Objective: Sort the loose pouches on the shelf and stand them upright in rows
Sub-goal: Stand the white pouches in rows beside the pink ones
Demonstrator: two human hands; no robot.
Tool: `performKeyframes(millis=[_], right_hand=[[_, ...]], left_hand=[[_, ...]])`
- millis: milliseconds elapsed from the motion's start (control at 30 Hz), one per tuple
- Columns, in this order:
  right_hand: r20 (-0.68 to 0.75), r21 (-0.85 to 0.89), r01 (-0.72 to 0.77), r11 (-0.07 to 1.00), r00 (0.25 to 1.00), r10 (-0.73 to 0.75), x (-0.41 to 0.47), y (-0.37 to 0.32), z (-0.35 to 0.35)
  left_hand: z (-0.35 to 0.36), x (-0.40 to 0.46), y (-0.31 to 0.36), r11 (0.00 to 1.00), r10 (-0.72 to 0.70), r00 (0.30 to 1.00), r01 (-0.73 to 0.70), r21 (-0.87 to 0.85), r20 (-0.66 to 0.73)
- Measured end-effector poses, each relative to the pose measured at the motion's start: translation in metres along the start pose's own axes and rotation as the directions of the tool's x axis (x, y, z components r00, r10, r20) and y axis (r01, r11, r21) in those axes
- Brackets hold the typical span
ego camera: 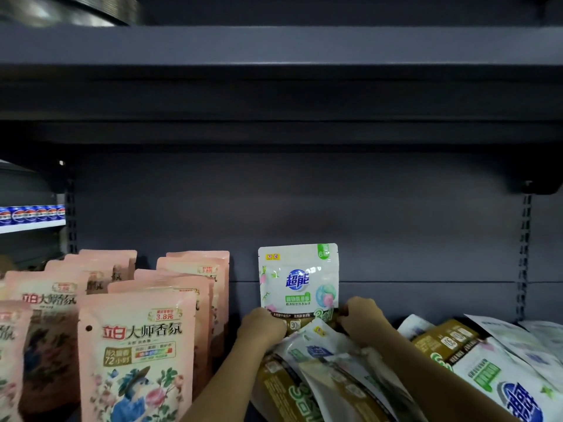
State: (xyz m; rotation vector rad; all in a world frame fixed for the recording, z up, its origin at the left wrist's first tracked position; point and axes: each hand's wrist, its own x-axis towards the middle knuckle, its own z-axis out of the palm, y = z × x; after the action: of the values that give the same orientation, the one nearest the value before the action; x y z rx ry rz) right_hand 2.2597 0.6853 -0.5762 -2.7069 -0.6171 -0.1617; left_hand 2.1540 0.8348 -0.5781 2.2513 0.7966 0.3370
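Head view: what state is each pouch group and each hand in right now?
White pouch: upright against the back panel, held at both lower corners.
Pink pouches: standing in rows.
Loose pouches: lying tumbled, unsorted.
Left hand: gripping the white pouch.
Right hand: gripping the white pouch.

Two bare forearms rise from the bottom edge of the view, each ending in one of the hands: the left hand and the right hand. No sleeve, cuff, glove, watch, ring or band shows on either arm, from the wrist down to where the picture cuts it off. The forearms are slim and smooth, the wrists narrow, and both hands are seen from the back, with rounded knuckles and the fingertips hidden.
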Motion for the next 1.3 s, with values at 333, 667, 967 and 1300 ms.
performKeyframes(millis=[333,667,967,1300], right_hand=[[-0.087,0.342,0.160,0.926,0.987,-0.138,-0.065,-0.002,-0.052],[-0.083,0.520,0.090,0.850,0.995,-0.054,-0.103,0.007,-0.021],[0.002,0.969,0.044,0.245,0.983,-0.185,-0.102,0.009,-0.037],[-0.047,0.990,0.075,0.123,0.975,-0.219,-0.085,0.006,-0.046]], left_hand=[[-0.007,-0.027,0.017,0.969,0.101,0.990,-0.120,0.218,0.097],[-0.039,-0.071,0.065,0.868,0.481,0.682,-0.458,0.191,-0.551],[-0.054,-0.081,0.068,0.581,0.186,0.814,-0.543,-0.606,-0.551],[-0.052,-0.081,0.060,0.396,0.156,0.905,-0.424,-0.815,-0.395]])
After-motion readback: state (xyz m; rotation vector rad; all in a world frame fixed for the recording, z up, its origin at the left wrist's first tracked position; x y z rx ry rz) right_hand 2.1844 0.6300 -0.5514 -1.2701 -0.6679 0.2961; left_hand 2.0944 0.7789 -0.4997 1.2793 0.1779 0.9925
